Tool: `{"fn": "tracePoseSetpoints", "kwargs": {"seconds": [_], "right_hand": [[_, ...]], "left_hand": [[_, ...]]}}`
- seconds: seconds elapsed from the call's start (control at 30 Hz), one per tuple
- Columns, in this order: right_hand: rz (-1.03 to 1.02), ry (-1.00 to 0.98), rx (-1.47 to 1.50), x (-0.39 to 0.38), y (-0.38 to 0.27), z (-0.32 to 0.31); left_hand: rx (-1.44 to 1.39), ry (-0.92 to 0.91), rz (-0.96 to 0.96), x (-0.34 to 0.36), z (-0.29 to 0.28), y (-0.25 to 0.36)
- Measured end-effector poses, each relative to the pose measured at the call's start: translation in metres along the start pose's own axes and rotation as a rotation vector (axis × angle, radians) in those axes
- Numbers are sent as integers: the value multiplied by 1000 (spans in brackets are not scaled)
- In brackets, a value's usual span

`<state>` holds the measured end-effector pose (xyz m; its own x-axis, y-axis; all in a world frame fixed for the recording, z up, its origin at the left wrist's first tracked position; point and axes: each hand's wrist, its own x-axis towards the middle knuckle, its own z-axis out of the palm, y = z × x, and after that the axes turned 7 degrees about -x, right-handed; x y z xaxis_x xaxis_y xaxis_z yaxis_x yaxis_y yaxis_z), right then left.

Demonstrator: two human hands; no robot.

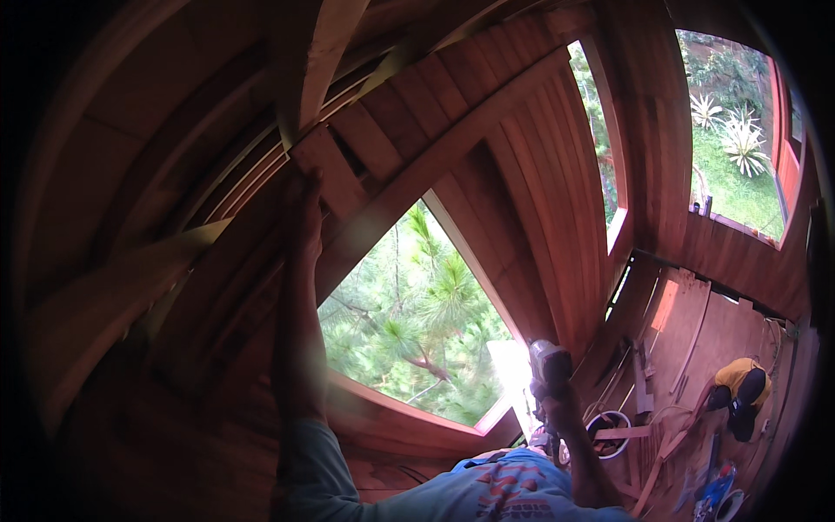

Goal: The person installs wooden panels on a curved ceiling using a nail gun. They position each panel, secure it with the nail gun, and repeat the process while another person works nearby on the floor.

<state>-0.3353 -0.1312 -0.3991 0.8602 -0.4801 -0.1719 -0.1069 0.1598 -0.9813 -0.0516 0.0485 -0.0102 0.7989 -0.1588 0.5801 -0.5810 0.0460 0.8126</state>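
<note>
Your left hand [304, 204] was pressed flat against a short wooden board [335, 170] up on the slatted wall [522, 191], while your right hand [557, 404] gripped a power tool [548, 361] just beside the triangular window [409, 322].

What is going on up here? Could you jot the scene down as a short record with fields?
Place: inside a reddish wooden structure with window openings
Left hand: raised, pressed against a short wooden board in the sloping plank wall
Right hand: gripping a grey power tool, held low
Triangular window opening: between the arms, pine branches outside
Below: another person in a yellow shirt crouched on the floor
</note>
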Motion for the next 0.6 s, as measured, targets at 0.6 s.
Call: {"fn": "tracePoseSetpoints", "kwargs": {"seconds": [0.6], "right_hand": [[38,-38,-19,7,9,5]], "left_hand": [[289,35,189,38,-1,-25]]}}
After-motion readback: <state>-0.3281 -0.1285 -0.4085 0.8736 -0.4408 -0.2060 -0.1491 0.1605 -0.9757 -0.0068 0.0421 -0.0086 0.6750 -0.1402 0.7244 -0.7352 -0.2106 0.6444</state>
